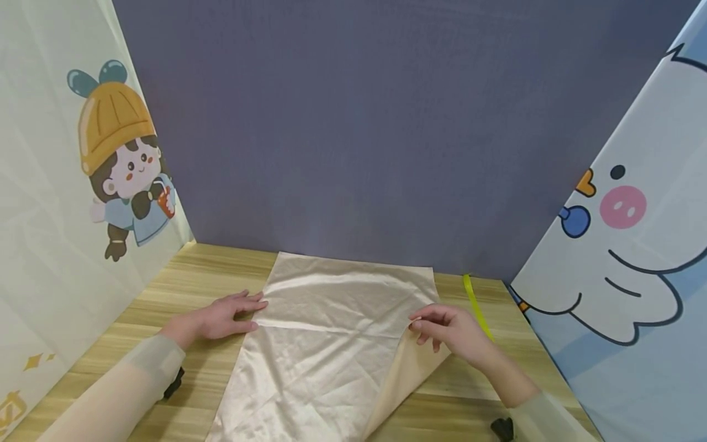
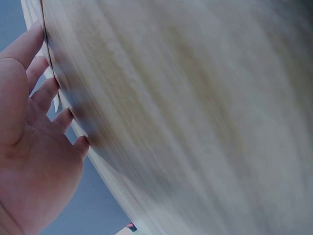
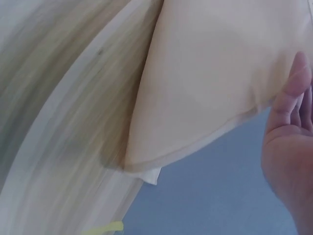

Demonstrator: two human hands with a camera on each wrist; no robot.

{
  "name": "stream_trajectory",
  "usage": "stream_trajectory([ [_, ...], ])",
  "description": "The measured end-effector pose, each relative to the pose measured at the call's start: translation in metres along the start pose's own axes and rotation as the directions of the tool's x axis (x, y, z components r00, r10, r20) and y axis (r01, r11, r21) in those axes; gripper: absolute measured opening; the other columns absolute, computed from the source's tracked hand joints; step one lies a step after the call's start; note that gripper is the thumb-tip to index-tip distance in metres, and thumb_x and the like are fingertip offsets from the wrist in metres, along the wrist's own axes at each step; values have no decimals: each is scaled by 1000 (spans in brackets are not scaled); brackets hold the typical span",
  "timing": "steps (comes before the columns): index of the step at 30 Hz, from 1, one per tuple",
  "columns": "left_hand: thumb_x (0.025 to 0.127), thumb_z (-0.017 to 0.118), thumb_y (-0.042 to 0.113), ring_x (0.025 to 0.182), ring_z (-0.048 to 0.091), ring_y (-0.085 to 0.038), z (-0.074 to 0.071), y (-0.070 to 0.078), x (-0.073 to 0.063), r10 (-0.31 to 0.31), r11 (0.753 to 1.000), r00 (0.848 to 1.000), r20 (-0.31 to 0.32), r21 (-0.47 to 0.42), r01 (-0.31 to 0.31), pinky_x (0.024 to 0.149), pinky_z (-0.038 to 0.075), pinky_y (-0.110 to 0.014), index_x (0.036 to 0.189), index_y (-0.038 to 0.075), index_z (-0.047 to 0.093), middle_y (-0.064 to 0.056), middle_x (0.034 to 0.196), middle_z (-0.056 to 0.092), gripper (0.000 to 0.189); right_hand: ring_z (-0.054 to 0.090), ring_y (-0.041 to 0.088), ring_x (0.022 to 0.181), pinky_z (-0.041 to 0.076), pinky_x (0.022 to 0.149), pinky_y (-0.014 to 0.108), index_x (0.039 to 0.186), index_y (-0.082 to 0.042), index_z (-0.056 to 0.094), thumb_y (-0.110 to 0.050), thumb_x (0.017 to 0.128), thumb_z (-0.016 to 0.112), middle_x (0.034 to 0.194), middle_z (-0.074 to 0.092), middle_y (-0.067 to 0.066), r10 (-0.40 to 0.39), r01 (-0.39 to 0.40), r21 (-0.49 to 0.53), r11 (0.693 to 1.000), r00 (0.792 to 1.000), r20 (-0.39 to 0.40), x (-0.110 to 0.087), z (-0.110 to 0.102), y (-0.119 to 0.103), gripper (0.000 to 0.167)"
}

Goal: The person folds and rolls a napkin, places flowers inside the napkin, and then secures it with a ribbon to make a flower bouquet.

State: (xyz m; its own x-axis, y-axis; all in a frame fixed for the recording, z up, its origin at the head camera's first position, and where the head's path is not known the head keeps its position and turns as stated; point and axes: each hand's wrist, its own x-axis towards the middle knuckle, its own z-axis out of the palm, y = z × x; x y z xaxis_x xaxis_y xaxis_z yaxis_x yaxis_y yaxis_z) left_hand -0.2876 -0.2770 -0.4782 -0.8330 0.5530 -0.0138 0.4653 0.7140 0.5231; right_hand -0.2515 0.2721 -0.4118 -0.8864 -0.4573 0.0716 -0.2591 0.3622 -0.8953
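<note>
A shiny beige satin cloth (image 1: 320,356) lies on the wooden table, creased across its middle. At its left edge my left hand (image 1: 229,314) rests with fingers spread, the fingertips on the cloth's border. My right hand (image 1: 450,328) pinches the cloth's right edge between thumb and fingers and holds it raised. The lifted part folds back, showing a matte tan underside (image 1: 411,365). In the right wrist view this underside (image 3: 215,78) hangs as a flap beside my right hand (image 3: 291,127). The left wrist view shows my left hand's (image 2: 44,122) fingertips against the tabletop.
A yellow tape strip (image 1: 477,307) lies on the wooden table (image 1: 464,393) right of the cloth. Dark objects sit by each forearm, one at the left (image 1: 173,385), one at the right (image 1: 502,428). A grey-purple panel (image 1: 342,135) stands behind, with printed curtains (image 1: 50,184) at the sides.
</note>
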Motion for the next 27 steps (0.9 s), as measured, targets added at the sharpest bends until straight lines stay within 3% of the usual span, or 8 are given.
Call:
stream_trajectory([
  [12, 107, 72, 38, 158, 22, -65, -1, 0, 1, 1, 1000, 1000, 4, 7, -1, 122, 22, -82, 160, 7, 56, -26, 173, 39, 64, 79, 21, 93, 65, 72, 38, 126, -14, 78, -30, 106, 75, 116, 82, 11, 5, -5, -6, 1000, 999, -49, 30, 11, -19, 25],
  [27, 108, 71, 40, 159, 21, -65, -1, -6, 1, 4, 1000, 1000, 8, 19, -4, 122, 21, -83, 161, 8, 55, -25, 174, 38, 64, 78, 15, 94, 63, 75, 33, 126, -7, 78, -26, 105, 76, 110, 83, 3, -19, 22, 78, 997, 999, -43, 91, 46, -43, 28],
])
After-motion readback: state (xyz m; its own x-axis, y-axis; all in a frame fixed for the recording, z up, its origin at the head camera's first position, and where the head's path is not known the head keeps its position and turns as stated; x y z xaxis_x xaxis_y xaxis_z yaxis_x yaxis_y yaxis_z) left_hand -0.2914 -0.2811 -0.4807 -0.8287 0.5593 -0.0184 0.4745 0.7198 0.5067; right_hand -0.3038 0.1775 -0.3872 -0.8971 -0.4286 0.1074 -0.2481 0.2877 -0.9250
